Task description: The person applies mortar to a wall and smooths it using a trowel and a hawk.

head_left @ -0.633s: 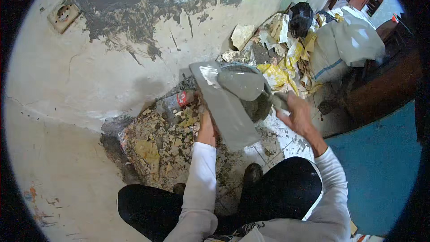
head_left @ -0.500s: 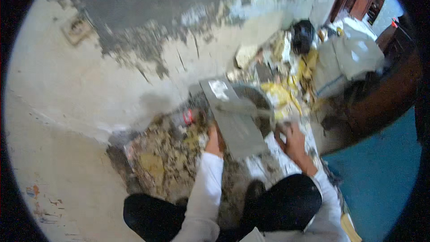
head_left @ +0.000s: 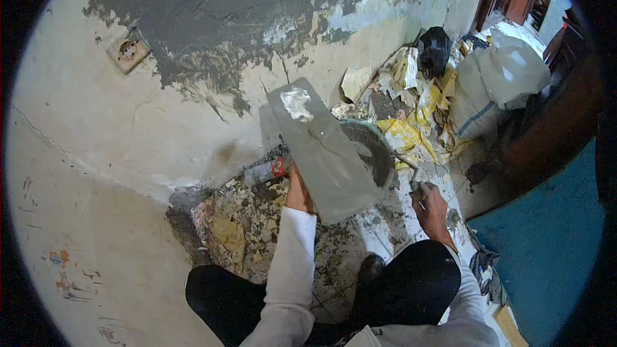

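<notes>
My left hand (head_left: 298, 194) holds up a long grey rectangular plastering board (head_left: 334, 173) from beneath; its fingers are hidden behind the board. A pale, shiny patch marks the board's far end. My right hand (head_left: 431, 209) is closed round the handle of a trowel (head_left: 415, 173). The trowel's thin bent shank points left, toward a round bucket (head_left: 385, 144) of grey mortar beyond the board. Its blade does not show clearly. The board covers the bucket's left part.
Rubble and plaster scraps (head_left: 250, 222) lie along the wall, with a plastic bottle (head_left: 267, 170) among them. Grey mortar (head_left: 212, 0) coats the upper wall above a socket (head_left: 128, 52). Debris, a black bag (head_left: 434, 51) and a full white sack (head_left: 479, 93) stand farther right, near dark furniture (head_left: 546, 141).
The trowel has left the board's face, and its shank now reaches toward the bucket. My right hand has lowered slightly; the board has shifted slightly left and up in view.
</notes>
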Tool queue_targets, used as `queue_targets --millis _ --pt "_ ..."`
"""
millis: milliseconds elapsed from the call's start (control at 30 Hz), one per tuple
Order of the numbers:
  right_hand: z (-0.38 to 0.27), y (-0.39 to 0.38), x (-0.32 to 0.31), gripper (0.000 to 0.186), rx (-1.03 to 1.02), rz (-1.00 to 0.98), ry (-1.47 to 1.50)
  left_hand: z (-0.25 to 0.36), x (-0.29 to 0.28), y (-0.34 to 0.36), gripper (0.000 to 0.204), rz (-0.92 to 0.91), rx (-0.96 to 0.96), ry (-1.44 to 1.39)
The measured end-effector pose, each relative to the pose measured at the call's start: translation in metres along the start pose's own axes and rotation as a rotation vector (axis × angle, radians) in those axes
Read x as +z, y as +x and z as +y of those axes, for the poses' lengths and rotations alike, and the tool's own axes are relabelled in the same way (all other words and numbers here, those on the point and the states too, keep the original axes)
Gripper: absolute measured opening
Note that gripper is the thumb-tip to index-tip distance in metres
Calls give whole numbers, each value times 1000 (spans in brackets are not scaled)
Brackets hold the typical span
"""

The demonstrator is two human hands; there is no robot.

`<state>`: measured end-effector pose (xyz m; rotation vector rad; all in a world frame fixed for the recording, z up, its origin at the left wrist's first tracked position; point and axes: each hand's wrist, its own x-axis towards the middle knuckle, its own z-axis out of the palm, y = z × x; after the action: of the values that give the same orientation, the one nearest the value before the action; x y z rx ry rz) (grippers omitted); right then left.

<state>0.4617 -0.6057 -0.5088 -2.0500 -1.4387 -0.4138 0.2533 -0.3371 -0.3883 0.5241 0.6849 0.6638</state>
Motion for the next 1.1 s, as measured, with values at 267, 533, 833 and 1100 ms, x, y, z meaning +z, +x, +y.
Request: queue_targets --millis 267,533,833,1100 --pt "-24 75 -49 50 -31 194 43 16 7 52 49 -110 227 109" --pt "-30 187 -100 47 -9 307 258 71 125 107 56 -203 748 -358" --pt "-84 266 -93 55 520 -4 1477 95 175 117 79 -222 935 -367" --pt "-77 332 -91 48 557 -65 1659 93 188 128 83 4 980 -456"
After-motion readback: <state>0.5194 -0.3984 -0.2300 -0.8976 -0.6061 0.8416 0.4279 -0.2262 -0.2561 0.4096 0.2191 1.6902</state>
